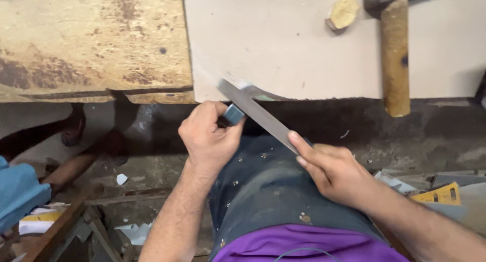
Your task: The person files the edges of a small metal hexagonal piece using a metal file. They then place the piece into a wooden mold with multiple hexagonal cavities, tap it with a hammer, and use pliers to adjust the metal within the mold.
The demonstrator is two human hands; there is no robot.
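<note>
My left hand is closed around a small grey-blue block, holding it against the underside of a long flat grey metal file. My right hand grips the near end of that file, index finger laid along the blade. The file slants up to the left, and its far tip rests at the front edge of a pale board. Both hands hover over my lap, in dark spotted trousers and a purple shirt.
A hammer with a wooden handle lies on the pale board at the right, beside a small yellowish lump. A worn, stained wooden board lies at the left. Another person's feet and blue clothing are at far left. Paper scraps litter the floor.
</note>
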